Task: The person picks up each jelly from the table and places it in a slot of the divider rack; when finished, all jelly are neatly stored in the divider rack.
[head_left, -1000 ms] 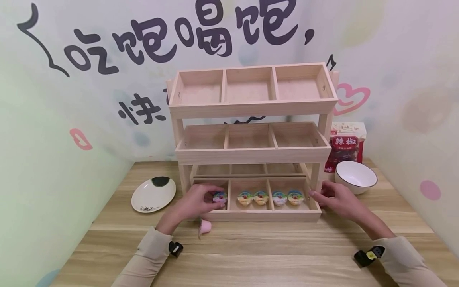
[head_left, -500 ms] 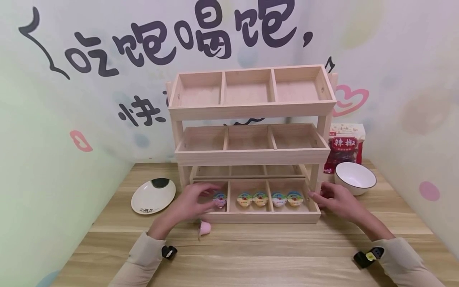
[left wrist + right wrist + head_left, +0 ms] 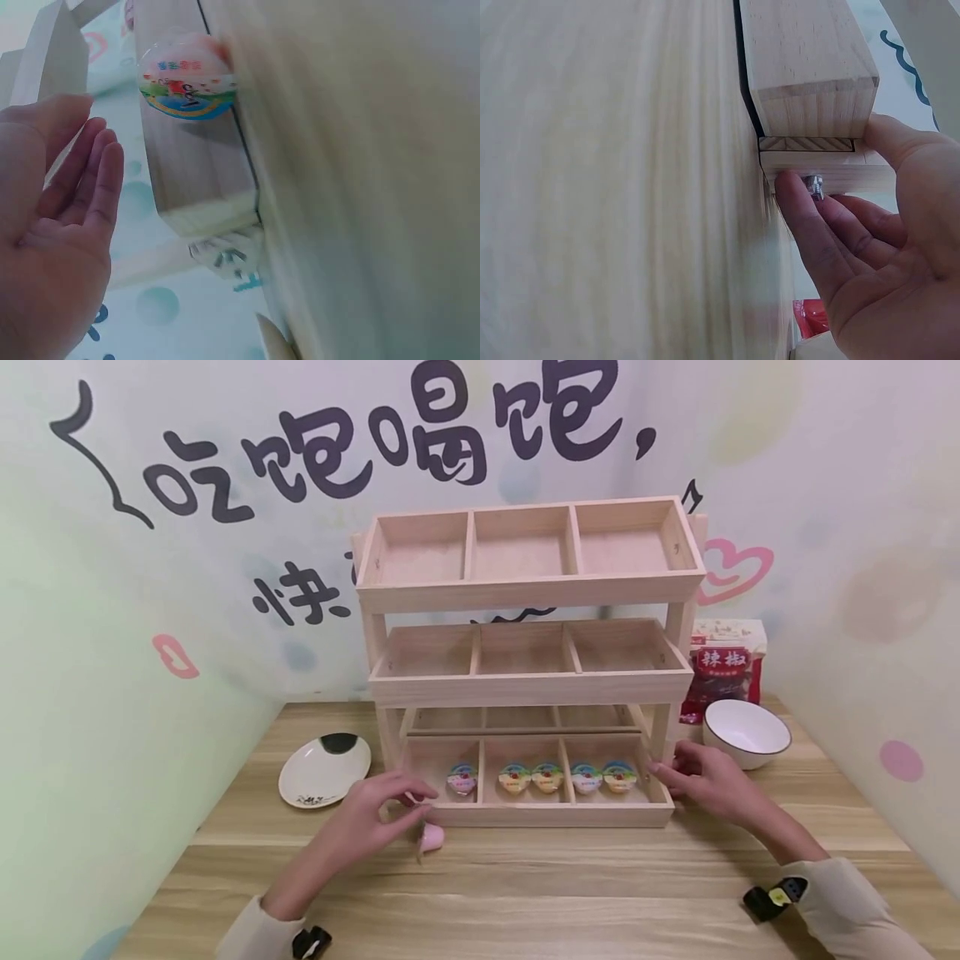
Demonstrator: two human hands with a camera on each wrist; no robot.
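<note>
My left hand point(image 3: 367, 818) hovers empty at the front left corner of the wooden rack point(image 3: 540, 814), its fingers relaxed. Just beyond its fingertips a pink jelly cup point(image 3: 431, 837) lies on its side on the table; the left wrist view shows the printed lid of this jelly cup point(image 3: 187, 86). A purple-lidded jelly cup point(image 3: 462, 779) sits in the bottom tier's left compartment. Two jelly cups point(image 3: 514, 778) share the middle compartment, and two more jelly cups point(image 3: 587, 778) the right one. My right hand point(image 3: 708, 785) grips the bottom tier's right end, fingers beside a metal bolt point(image 3: 814, 187).
The rack's two upper tiers point(image 3: 528, 589) hold nothing. A white plate point(image 3: 322, 777) with a dark green patch lies left of it. At the right stand a white bowl point(image 3: 746, 731) and a red bag of dried chillies point(image 3: 723, 668). Walls enclose the wooden table point(image 3: 570, 893).
My left hand has let go of the purple-lidded jelly cup in the left compartment and moved back, down and left, toward the pink cup on the table. My right hand stays on the rack.
</note>
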